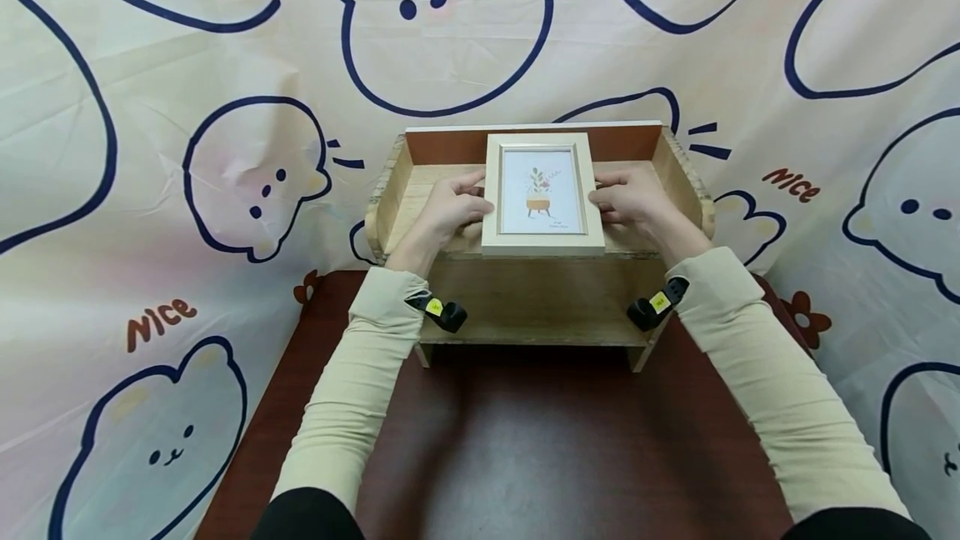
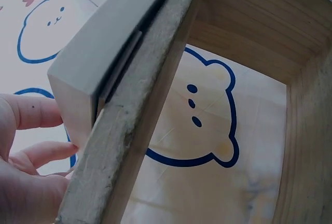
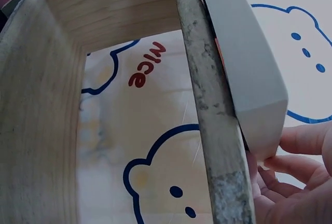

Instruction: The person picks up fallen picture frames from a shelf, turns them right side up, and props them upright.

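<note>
A cream picture frame (image 1: pixel 538 194) with a print of a potted plant stands at the middle of the upper board of a small wooden shelf (image 1: pixel 540 298). My left hand (image 1: pixel 453 208) grips its left side with thumb and fingers, and my right hand (image 1: pixel 636 200) grips its right side. From the left wrist view, the frame's pale side (image 2: pixel 98 53) rises close to the shelf board's front edge (image 2: pixel 129 99). In the right wrist view, fingers (image 3: pixel 303 141) hold the frame's lower corner. The back of the frame is mostly hidden.
The shelf stands on a dark brown table (image 1: pixel 555 448), its raised side panels (image 1: pixel 682 173) flanking both hands. Behind it hangs a cloth (image 1: pixel 247 307) printed with bear outlines. Black wrist cameras (image 1: pixel 446 313) are strapped to both wrists.
</note>
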### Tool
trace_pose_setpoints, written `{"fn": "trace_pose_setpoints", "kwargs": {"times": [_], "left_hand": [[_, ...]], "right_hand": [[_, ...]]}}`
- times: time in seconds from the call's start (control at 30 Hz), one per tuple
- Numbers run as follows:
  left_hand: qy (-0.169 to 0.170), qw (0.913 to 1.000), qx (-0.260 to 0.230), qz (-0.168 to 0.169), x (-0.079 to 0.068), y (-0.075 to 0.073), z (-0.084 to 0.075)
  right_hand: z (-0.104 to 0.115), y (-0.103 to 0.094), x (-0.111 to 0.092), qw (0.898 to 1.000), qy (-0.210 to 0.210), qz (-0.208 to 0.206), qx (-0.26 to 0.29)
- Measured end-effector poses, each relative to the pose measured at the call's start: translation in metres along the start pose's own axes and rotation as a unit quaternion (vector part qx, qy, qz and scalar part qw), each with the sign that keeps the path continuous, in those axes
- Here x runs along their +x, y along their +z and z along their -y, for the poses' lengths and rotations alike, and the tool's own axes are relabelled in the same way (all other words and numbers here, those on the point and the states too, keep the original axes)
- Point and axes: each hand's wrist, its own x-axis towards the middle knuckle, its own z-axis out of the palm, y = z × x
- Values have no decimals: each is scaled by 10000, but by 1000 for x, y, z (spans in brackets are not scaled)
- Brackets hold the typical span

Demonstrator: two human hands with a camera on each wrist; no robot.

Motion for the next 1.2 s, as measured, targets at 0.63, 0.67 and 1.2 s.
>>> {"fn": "trace_pose_setpoints", "kwargs": {"times": [0.63,0.67,1.2], "left_hand": [[424,9977,-397,-339,0,0,-4],[469,9974,-422,-360,0,0,-4],[1292,9906,-311,-337,2,-1,-3]], "right_hand": [[1,3,-5,9951,-517,-347,764],[1,3,-6,9942,-522,-378,862],[-17,-2,22,9866,-1128,-675,962]]}}
